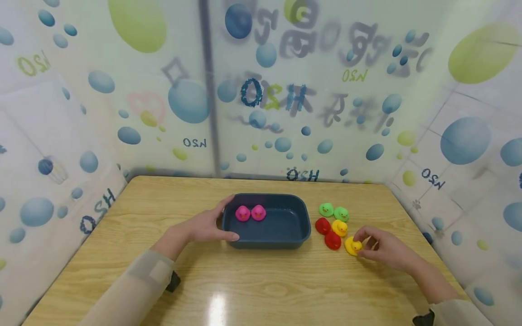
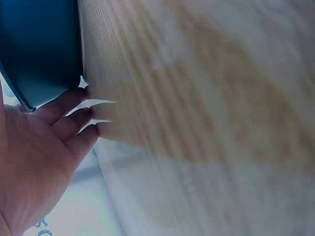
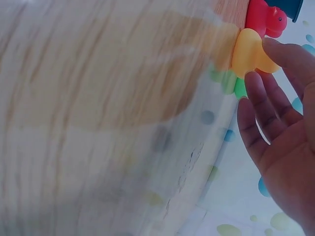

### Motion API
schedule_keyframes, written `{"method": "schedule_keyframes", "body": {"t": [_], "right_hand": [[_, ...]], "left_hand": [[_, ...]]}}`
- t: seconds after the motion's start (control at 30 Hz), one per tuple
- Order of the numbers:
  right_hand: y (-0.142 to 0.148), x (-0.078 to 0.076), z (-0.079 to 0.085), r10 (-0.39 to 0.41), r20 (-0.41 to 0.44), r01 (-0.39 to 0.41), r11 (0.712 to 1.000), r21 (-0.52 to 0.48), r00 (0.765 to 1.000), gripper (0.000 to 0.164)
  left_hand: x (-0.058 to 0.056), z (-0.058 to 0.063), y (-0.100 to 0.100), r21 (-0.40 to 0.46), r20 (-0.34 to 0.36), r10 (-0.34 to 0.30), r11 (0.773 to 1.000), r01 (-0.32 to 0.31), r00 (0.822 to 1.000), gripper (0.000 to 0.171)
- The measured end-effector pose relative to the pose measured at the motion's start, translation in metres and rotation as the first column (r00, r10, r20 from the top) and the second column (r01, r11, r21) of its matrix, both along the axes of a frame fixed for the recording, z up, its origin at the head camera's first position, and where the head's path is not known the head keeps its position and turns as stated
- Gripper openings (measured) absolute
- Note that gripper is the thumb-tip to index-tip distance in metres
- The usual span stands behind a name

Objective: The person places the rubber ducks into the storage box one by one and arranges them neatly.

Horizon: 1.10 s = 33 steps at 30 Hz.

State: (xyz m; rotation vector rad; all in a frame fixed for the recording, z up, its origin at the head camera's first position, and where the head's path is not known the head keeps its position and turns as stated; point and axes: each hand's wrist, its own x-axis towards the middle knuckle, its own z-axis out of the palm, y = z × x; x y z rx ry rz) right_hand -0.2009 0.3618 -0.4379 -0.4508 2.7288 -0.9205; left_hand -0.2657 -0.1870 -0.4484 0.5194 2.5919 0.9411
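Note:
A dark blue rectangular plastic bin (image 1: 281,226) stands on the table with two pink rubber ducks (image 1: 250,213) in its left part. My left hand (image 1: 207,225) holds the bin's left end, thumb along the front and fingers toward the back corner. In the left wrist view, the fingers (image 2: 74,118) lie against the bin's wall. To the right of the bin, my right hand (image 1: 385,248) pinches a yellow rubber duck (image 1: 352,246) between thumb and fingers. The right wrist view shows the thumb at this yellow duck (image 3: 247,51); the exact finger contact is hard to tell.
Beside the held duck are two red ducks (image 1: 333,241) and another yellow duck (image 1: 340,227). Two green ducks (image 1: 326,209) stand behind them. The wooden table (image 1: 261,280) meets patterned curtains (image 1: 265,149) at the back and sides.

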Motion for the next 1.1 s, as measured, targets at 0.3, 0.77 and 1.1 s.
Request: {"method": "schedule_keyframes", "body": {"t": [0.3,0.77,1.1], "right_hand": [[0.001,0.002,0.002,-0.025,-0.091,0.021,0.999,-0.044,0.996,0.026],[-0.030,-0.004,0.014,-0.048,-0.307,0.003,0.989,-0.147,0.950,0.028],[-0.069,-0.021,0.021,-0.010,-0.300,-0.054,0.977,-0.204,0.954,0.031]], "left_hand": [[0.000,0.001,0.000,0.001,0.005,0.005,1.000,-0.005,1.000,0.129],[0.001,0.001,0.000,0.001,0.000,0.004,1.000,-0.004,1.000,0.129],[0.000,0.000,0.000,-0.020,0.006,0.011,1.000,-0.011,1.000,0.129]]}}
